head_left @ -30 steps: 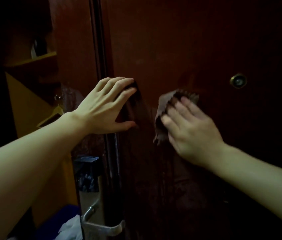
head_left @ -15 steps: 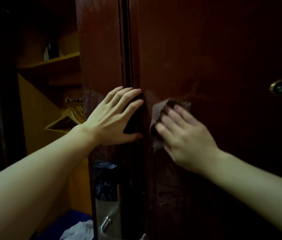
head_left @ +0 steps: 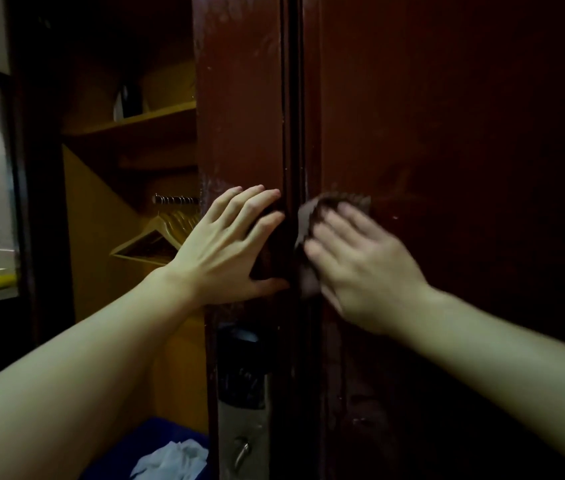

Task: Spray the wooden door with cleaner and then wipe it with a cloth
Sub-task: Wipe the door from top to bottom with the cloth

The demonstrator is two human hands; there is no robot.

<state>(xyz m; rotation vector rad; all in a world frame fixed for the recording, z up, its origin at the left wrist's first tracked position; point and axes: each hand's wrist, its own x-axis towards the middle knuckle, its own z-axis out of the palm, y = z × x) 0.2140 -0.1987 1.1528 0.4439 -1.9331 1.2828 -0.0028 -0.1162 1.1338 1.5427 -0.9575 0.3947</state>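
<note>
The dark red-brown wooden door (head_left: 464, 150) fills the right half of the frame, glossy and faintly streaked (no readable writing anywhere). Your left hand (head_left: 225, 247) lies flat with straight fingers on the door's edge at centre. Your right hand (head_left: 360, 268), blurred, presses a brown cloth (head_left: 308, 216) against the door just right of it. Wooden hangers (head_left: 156, 237) hang at centre left.

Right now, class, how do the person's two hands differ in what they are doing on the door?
The left hand rests bare on the door's edge, sharp in view; the right hand presses a brown cloth against the door face, motion-blurred. Both have straight, spread fingers at about the same height.
</note>
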